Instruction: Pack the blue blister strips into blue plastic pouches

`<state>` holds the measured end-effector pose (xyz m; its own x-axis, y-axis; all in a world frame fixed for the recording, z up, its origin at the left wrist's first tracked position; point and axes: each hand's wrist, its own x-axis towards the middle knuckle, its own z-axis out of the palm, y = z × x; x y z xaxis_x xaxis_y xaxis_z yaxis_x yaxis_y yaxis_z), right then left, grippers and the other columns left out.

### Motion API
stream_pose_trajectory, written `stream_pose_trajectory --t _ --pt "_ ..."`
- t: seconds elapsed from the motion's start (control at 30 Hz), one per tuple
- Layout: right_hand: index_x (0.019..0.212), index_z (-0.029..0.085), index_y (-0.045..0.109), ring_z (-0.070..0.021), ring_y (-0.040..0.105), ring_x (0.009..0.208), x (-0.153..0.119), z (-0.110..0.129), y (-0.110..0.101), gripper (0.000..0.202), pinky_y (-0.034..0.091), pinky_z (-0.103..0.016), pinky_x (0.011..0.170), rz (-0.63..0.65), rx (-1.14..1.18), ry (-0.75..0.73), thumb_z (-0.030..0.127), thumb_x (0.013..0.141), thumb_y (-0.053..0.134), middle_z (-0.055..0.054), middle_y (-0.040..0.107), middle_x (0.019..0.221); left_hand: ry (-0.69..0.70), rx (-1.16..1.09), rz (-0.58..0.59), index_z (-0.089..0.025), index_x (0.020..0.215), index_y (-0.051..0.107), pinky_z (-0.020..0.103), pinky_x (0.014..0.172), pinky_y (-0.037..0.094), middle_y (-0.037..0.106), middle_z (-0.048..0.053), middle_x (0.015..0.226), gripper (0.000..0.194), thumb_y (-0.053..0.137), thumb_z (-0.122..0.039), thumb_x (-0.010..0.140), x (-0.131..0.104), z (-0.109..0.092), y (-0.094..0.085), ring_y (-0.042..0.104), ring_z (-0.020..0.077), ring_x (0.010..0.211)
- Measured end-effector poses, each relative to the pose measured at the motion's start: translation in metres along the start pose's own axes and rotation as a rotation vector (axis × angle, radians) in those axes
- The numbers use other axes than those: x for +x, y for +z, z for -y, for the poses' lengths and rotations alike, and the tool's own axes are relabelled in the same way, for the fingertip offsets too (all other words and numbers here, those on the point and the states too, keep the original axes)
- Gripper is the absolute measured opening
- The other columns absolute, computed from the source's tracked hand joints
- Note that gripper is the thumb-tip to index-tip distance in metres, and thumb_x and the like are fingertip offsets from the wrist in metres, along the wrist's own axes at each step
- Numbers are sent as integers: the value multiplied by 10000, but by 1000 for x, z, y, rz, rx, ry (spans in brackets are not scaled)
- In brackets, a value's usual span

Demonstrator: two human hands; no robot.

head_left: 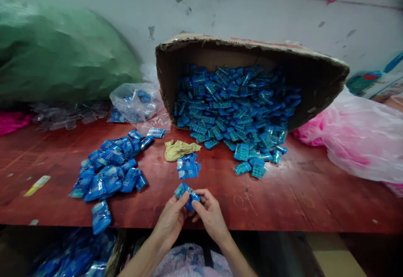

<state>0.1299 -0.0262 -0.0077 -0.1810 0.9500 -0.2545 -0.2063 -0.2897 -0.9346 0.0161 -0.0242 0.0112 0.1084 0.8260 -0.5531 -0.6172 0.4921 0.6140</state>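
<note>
Near the table's front edge, my left hand (172,217) and my right hand (211,215) both grip one small blue packet (189,197), with my thumbs on its upper face. Just beyond it lie a few flat blue and white sachets (188,167), beside a crumpled yellowish cloth (179,149). A pile of filled blue packets (111,163) sits to the left, with a single packet (101,217) at the table edge. Ahead, a cardboard box (252,44) on its side spills many clear packs of blue-green pieces (233,105) onto the table.
The red table (299,193) runs along a white wall. A big green sack (63,54), clear plastic pieces (67,115) and a clear bag (135,100) stand left. Pink and white plastic bags (362,134) lie right. Below the table, a container holds blue packets (75,254).
</note>
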Motion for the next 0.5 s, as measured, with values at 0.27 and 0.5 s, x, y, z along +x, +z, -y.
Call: stream_pose_trajectory --t 0.27,0.5 --pt "867 137 535 -99 585 456 5 2 11 325 477 -185 364 3 205 112 364 671 659 13 605 654 92 80 -69 -138 727 593 179 428 362 596 -13 598 251 685 -346 619 3 -3 -1 489 68 482" --pt "808 134 495 -95 574 408 6 -7 28 412 441 -160 339 -29 374 184 454 627 683 20 581 576 123 165 -189 -126 728 589 183 405 388 622 10 595 308 692 -381 588 4 -3 -6 529 94 481"
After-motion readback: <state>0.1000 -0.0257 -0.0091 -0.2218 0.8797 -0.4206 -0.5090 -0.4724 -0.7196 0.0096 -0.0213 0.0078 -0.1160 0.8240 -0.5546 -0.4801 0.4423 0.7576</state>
